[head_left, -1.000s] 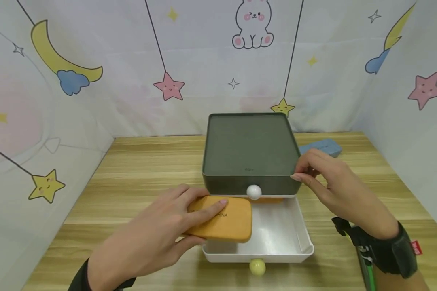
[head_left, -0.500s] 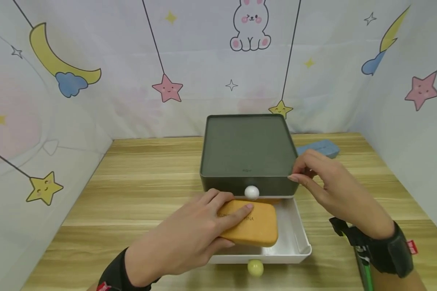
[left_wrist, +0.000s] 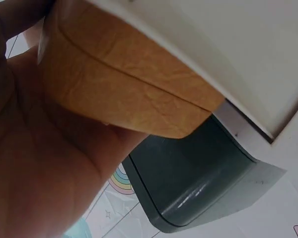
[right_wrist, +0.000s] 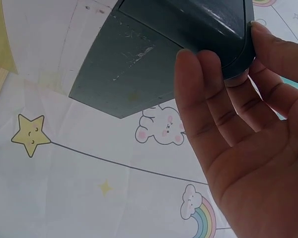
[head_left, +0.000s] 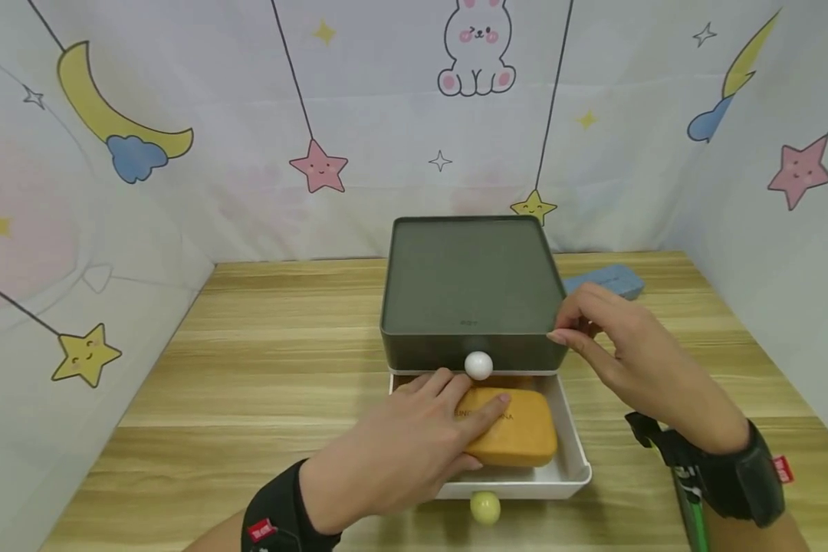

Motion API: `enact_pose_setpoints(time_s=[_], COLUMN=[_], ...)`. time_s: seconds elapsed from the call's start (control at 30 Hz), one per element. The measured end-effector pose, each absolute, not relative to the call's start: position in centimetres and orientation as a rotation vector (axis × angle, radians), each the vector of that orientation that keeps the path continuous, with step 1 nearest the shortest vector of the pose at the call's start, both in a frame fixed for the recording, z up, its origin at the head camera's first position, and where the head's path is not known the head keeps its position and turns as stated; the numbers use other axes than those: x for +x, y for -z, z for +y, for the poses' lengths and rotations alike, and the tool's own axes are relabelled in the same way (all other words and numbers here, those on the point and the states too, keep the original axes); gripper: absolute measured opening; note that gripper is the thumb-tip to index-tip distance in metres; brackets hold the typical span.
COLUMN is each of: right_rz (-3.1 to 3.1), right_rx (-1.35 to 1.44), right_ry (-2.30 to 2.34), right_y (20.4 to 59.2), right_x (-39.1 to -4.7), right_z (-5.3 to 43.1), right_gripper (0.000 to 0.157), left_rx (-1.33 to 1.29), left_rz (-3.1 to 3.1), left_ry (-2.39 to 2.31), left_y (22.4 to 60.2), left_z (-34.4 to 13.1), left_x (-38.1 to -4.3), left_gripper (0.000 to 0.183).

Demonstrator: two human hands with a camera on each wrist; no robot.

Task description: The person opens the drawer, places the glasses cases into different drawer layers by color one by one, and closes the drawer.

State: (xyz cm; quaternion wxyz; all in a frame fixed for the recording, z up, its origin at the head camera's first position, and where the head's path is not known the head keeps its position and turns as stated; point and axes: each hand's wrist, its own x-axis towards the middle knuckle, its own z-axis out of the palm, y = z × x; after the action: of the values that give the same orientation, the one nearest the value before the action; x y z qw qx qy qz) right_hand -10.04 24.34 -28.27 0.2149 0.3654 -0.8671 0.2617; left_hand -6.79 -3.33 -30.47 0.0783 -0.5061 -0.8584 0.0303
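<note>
The left hand (head_left: 403, 445) is gripping a seamed orange case (head_left: 524, 441) inside the white drawer (head_left: 541, 491), fingers (head_left: 484, 416) hiding some dark lettering (head_left: 507, 417). The right hand (head_left: 621, 337) is pinching the green box (head_left: 472, 276) by its corner.

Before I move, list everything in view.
Lettered case: one, orange, in or just above drawer
Partly hidden item: one, orange, behind that case
Drawer box: one, dark green, on table
Open drawer: one, white, box's lower front
Knobs: two, white on box, yellow-green on drawer
Oblong case: one, blue, right of box
Table: one, wood-toned, underneath
Printed walls: three, mostly white, around table
Wristbands: two, black, on wrists
Left hand: one, gripping lettered case
Right hand: one, holding box's corner
</note>
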Motion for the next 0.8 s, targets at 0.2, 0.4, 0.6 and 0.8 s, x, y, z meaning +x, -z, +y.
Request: enact_pose_setpoints(time_s=[0.2, 0.4, 0.6, 0.8], right_rz=[-2.408, -2.413, -2.41, -2.405], right_rx=[1.008, 1.007, 1.007, 1.015], right_ry=[-0.725, -0.727, -0.724, -0.721], right_y=[28.3, 28.2, 28.3, 28.3], right_x=[-10.0, -10.0, -10.1, -10.2], right_z=[24.3, 24.4, 24.5, 24.5], right_gripper=[0.032, 0.032, 0.033, 0.032], left_rx=[-1.504, -1.507, -1.488, -1.488], left_rz=[-2.558, -2.557, -2.573, -2.595], left_ry=[-0.159, -0.195, -0.239, -0.196], left_y=[31.5, 32.2, 32.4, 32.5], left_z=[-2.6, -2.0, -1.5, -1.4], left_x=[-6.9, -7.2, -7.6, -7.8], left_gripper=[0.063, 0.062, 0.059, 0.06])
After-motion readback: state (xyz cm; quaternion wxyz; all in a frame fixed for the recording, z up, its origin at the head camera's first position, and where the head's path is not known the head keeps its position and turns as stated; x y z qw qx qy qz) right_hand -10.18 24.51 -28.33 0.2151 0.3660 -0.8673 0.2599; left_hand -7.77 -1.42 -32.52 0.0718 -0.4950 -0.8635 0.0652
